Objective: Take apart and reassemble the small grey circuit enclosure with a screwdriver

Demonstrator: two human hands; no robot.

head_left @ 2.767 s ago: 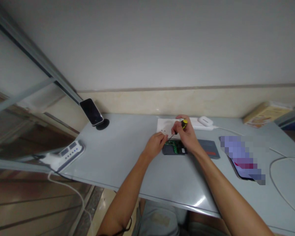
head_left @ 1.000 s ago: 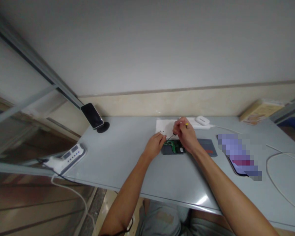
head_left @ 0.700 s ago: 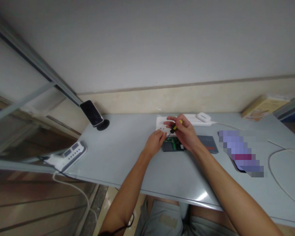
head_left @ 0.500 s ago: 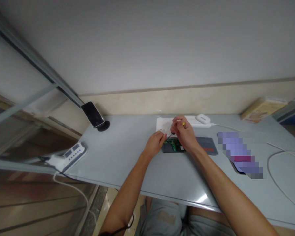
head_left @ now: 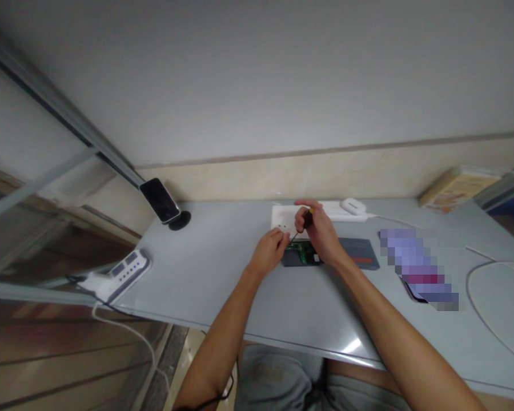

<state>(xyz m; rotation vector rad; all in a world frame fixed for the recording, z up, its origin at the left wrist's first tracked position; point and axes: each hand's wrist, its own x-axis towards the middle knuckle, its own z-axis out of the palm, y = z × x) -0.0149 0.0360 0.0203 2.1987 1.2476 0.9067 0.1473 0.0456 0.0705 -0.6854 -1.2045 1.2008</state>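
A screwdriver (head_left: 308, 219) with a dark and yellow handle is gripped in my right hand (head_left: 324, 235), its thin shaft slanting down and left. The shaft's tip ends close to the fingertips of my left hand (head_left: 267, 251), which are pinched together at the left end of an opened dark device. What they pinch is hidden. Inside the device's dark casing (head_left: 292, 261) shows a green circuit board (head_left: 303, 251). A grey panel (head_left: 362, 251) with a red mark lies to its right, partly behind my right wrist.
Behind my hands lies a white power strip (head_left: 281, 216) with a white charger-like piece (head_left: 353, 206) on it. A blurred-out phone (head_left: 417, 268), a cable (head_left: 469, 285) and a yellow box (head_left: 458, 188) are right. A phone on a stand (head_left: 160, 200) and another power strip (head_left: 126, 274) are left.
My right hand's fingers have shifted on the screwdriver handle, with one finger now stretched out and more of the handle showing. My left hand has stayed in place.
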